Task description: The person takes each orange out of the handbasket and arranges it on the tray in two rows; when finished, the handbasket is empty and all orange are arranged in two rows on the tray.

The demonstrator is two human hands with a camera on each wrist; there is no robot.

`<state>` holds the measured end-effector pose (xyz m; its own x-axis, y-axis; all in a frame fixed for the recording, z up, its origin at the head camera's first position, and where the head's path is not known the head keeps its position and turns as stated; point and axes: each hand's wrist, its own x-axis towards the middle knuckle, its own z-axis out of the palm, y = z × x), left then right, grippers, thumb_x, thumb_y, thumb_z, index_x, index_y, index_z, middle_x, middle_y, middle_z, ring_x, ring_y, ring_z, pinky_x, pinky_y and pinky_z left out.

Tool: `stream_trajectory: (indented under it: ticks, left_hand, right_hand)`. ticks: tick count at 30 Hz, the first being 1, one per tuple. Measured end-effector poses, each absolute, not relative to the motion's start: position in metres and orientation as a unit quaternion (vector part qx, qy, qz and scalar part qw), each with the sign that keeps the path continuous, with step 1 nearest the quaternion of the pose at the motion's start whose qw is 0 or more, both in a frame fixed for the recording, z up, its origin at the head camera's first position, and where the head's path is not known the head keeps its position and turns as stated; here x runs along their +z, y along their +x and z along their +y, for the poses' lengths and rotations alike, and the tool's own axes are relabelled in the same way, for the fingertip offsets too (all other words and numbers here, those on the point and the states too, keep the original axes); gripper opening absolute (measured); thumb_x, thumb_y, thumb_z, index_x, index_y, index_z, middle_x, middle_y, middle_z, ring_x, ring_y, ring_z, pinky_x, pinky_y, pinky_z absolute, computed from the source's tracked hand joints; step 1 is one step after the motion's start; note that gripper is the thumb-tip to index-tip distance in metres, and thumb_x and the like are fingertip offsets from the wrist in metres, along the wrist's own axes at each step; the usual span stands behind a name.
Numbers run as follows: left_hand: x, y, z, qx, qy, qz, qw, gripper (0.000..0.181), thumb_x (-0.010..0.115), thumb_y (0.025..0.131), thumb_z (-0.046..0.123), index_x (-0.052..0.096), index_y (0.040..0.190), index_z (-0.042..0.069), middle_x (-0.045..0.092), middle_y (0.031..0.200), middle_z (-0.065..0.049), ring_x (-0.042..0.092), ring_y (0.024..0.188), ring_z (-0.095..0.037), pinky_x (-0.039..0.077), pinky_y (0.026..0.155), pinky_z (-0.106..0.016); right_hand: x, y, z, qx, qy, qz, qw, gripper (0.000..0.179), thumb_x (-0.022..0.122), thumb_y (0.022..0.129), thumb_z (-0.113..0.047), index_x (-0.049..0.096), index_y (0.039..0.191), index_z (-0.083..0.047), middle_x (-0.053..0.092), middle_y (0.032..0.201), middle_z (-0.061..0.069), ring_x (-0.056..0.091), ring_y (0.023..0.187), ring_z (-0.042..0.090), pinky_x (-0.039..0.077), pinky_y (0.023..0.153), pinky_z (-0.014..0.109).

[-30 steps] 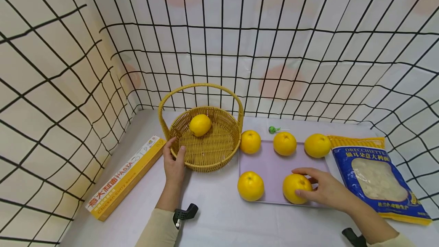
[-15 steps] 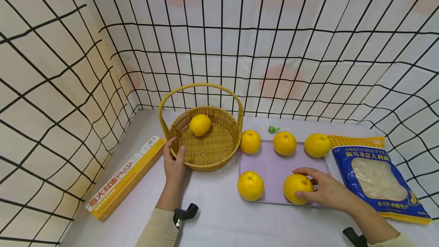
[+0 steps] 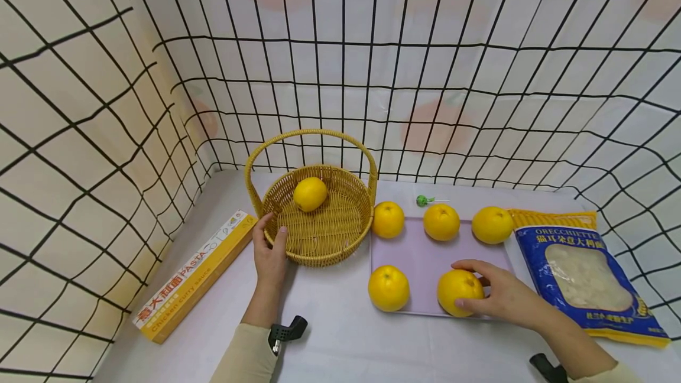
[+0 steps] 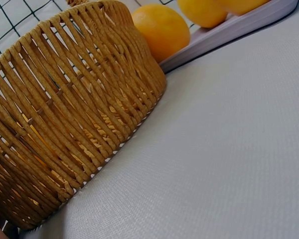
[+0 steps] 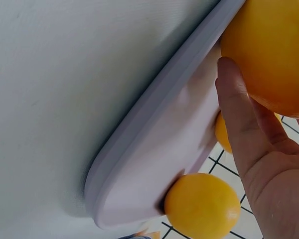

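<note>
A wicker basket (image 3: 324, 253) with a tall arched handle stands left of the middle, and one orange (image 3: 310, 194) lies inside it. My left hand (image 3: 271, 259) holds the basket's near left rim, fingers and thumb at the edge. In the left wrist view the woven basket wall (image 4: 74, 99) fills the left side, with only a sliver of the hand at the lower corner. My right hand (image 3: 502, 291) grips an orange (image 3: 459, 293) at the near right of the lilac tray (image 3: 425, 259). In the right wrist view, fingers (image 5: 234, 94) lie against that orange (image 5: 274, 55).
Several more oranges (image 3: 389, 288) sit on the tray. A long pasta box (image 3: 197, 276) lies left of the basket. At the right is a blue orecchiette bag (image 3: 590, 282). A small green item (image 3: 424, 200) lies behind the tray. Black wire grid (image 3: 346, 64) encloses the back and sides.
</note>
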<state>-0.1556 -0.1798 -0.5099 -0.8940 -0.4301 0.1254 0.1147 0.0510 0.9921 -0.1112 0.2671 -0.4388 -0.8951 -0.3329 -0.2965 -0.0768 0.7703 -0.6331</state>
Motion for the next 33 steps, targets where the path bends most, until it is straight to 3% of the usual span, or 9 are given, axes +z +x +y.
stream_trajectory:
  ticks: [9,15,21,33]
  left_hand:
    - [-0.511,-0.156,-0.179,-0.681,0.11,-0.693,0.209,0.047,0.057,0.103,0.018,0.044,0.147,0.009,0.036,0.157,-0.011,0.033,0.15,-0.032,0.027,0.123,-0.053]
    - [-0.511,-0.156,-0.179,-0.68,0.112,-0.693,0.21,0.047,0.058,0.103,0.018,0.045,0.147,0.01,0.036,0.157,-0.011,0.033,0.15,-0.032,0.027,0.124,-0.053]
    - [-0.511,-0.156,-0.179,-0.677,0.113,-0.698,0.205,0.046,0.057,0.103,0.021,0.045,0.147,0.011,0.035,0.157,-0.01,0.032,0.151,-0.031,0.026,0.124,-0.053]
    - [-0.511,-0.156,-0.18,-0.679,0.113,-0.695,0.205,0.045,0.058,0.103,0.021,0.046,0.146,0.013,0.035,0.158,-0.01,0.031,0.151,-0.03,0.025,0.125,-0.053]
  right_hand:
    - [-0.435,-0.112,0.267,-0.332,-0.113,0.916,0.197,0.082,0.082,0.081,-0.049,0.048,0.147,-0.014,0.054,0.147,0.014,0.059,0.118,0.029,0.056,0.086,0.032]
    - [-0.428,-0.113,0.267,-0.344,-0.112,0.915,0.18,0.082,0.081,0.083,-0.049,0.047,0.147,-0.012,0.052,0.149,0.016,0.057,0.128,0.037,0.057,0.095,0.044]
    - [-0.417,-0.115,0.264,-0.342,-0.124,0.919,0.153,0.074,0.078,0.088,-0.047,0.048,0.147,-0.014,0.055,0.147,0.017,0.059,0.127,0.039,0.054,0.099,0.053]
    - [-0.386,-0.125,0.248,-0.311,-0.157,0.932,0.102,0.064,0.069,0.095,-0.047,0.05,0.145,-0.012,0.06,0.141,0.016,0.063,0.121,0.039,0.053,0.099,0.057]
